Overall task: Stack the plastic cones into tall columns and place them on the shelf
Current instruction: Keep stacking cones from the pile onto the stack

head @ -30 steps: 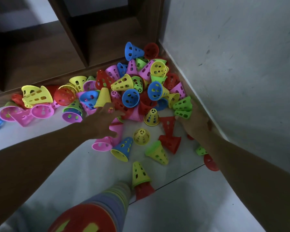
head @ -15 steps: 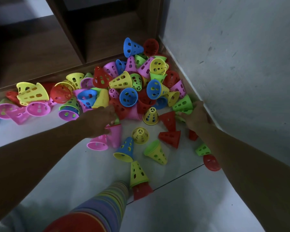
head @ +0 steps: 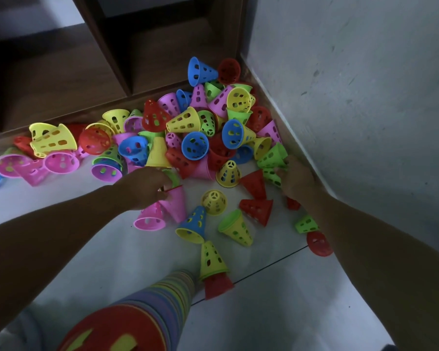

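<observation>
Gathering step: the left hand (head: 147,186) grips a pink cone (head: 175,202), the right hand (head: 295,181) pinches a green cone (head: 271,158) at the floor pile; next they need nesting onto the striped column (head: 160,297).

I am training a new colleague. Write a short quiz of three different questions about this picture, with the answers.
1. True or false: the shelf already holds a finished column of cones.
2. Which colour are the cones that the right hand is touching? A) blue B) green C) pink
3. Fill in: the long multicoloured column lies on the ______, at the bottom of the view.

Key
1. False; the compartments in view show no cones.
2. B; its fingers are at the green cones beside the wall.
3. Floor. Meanwhile the left hand is at a pink cone at the pile's edge.
</observation>
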A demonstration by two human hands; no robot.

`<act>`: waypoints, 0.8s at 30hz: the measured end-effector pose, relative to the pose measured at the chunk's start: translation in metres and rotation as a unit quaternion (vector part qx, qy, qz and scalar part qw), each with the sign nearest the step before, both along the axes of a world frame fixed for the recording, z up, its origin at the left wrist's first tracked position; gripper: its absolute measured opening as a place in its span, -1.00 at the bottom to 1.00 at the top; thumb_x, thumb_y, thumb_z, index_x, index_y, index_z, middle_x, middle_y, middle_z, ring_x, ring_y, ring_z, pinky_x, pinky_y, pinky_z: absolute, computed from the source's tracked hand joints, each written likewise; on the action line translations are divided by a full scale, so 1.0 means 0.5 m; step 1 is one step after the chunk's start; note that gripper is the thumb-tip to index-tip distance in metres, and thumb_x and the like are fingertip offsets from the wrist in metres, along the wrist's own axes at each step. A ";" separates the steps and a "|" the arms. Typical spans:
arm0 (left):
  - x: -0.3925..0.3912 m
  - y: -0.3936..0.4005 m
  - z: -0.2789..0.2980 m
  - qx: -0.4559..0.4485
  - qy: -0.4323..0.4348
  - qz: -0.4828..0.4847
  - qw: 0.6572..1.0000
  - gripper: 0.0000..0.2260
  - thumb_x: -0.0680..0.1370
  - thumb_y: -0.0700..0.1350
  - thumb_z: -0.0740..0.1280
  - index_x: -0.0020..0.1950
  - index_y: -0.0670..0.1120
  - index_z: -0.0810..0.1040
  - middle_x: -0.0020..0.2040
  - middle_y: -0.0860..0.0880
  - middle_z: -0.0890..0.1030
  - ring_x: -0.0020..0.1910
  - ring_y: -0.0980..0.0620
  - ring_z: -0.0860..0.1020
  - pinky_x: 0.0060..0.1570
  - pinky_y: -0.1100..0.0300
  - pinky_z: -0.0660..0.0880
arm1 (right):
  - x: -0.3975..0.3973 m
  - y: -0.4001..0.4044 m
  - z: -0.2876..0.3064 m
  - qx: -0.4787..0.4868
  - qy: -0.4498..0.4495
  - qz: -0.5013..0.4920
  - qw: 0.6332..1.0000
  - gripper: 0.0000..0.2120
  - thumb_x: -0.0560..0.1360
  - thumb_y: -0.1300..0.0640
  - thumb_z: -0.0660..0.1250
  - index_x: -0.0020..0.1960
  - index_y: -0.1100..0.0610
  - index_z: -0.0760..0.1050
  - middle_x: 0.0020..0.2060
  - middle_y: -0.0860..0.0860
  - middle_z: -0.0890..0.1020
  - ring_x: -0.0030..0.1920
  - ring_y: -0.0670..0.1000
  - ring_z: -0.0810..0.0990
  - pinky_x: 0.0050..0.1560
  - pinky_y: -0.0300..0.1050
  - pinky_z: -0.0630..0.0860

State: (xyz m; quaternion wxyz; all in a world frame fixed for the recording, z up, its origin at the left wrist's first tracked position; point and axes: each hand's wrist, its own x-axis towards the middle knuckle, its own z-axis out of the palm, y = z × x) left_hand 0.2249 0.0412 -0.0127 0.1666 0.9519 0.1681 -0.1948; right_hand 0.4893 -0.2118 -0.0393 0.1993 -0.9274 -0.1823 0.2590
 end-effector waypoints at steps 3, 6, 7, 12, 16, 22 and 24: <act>-0.011 0.013 0.012 -0.035 -0.027 0.039 0.998 -0.75 0.54 0.07 0.45 0.09 -0.08 0.67 0.02 0.00 0.67 -0.03 0.03 0.58 -0.01 0.13 0.48 | -0.005 -0.009 0.005 0.008 0.006 -0.005 1.000 -0.60 0.64 0.10 0.31 0.43 0.19 0.39 0.26 0.19 0.56 0.30 0.21 0.51 0.08 -0.14 0.33; -0.022 0.025 0.031 -0.063 -0.047 0.072 0.994 -0.75 0.54 0.07 0.44 0.07 -0.08 0.67 -0.02 0.03 0.67 -0.07 0.05 0.59 -0.08 0.15 0.50 | -0.014 -0.011 0.018 0.035 0.026 -0.011 0.999 -0.61 0.61 0.08 0.36 0.38 0.20 0.42 0.23 0.21 0.58 0.25 0.23 0.55 0.16 -0.04 0.48; -0.025 0.028 0.039 -0.071 -0.050 0.080 0.993 -0.76 0.54 0.07 0.44 0.06 -0.08 0.67 -0.04 0.03 0.67 -0.09 0.06 0.60 -0.09 0.14 0.53 | -0.017 -0.010 0.027 0.046 0.037 -0.015 0.998 -0.60 0.60 0.07 0.37 0.37 0.19 0.42 0.23 0.21 0.57 0.22 0.24 0.57 0.18 0.09 0.54; -0.044 0.042 0.089 -0.069 -0.071 0.100 0.990 -0.86 0.57 0.04 0.41 -0.05 -0.03 0.63 -0.11 0.08 0.64 -0.14 0.15 0.57 -0.14 0.17 0.52 | -0.023 0.001 0.084 0.077 0.013 0.007 0.997 -0.61 0.59 0.09 0.39 0.35 0.20 0.43 0.10 0.11 0.54 0.04 0.08 0.54 -0.32 -0.28 0.44; -0.053 0.058 0.155 -0.053 -0.087 0.123 0.987 -0.82 0.59 0.00 0.40 -0.11 -0.08 0.63 -0.20 0.03 0.62 -0.21 0.04 0.54 -0.18 0.17 0.46 | -0.024 0.007 0.152 0.089 -0.006 0.037 0.995 -0.57 0.60 0.06 0.37 0.38 0.22 0.40 0.10 0.06 0.51 -0.01 -0.01 0.44 -0.29 -0.29 0.29; -0.065 0.040 0.332 -0.103 -0.139 0.165 0.971 -0.62 0.63 -0.01 0.36 -0.39 -0.03 0.51 -0.41 -0.07 0.56 -0.32 -0.01 0.45 -0.18 0.02 0.43 | -0.059 0.034 0.280 0.169 0.055 0.011 0.984 -0.78 0.61 0.09 0.36 0.15 0.15 0.38 0.27 0.13 0.48 0.04 0.09 0.55 -0.47 -0.30 0.53; -0.074 0.034 0.394 -0.114 -0.162 0.181 0.963 -0.65 0.62 0.04 0.36 -0.35 -0.03 0.56 -0.44 0.02 0.58 -0.33 0.03 0.48 -0.19 0.05 0.44 | -0.072 0.041 0.328 0.203 0.075 0.012 0.976 -0.76 0.59 0.05 0.39 0.14 0.09 0.39 0.34 0.16 0.47 0.12 0.20 0.62 -0.32 0.02 0.69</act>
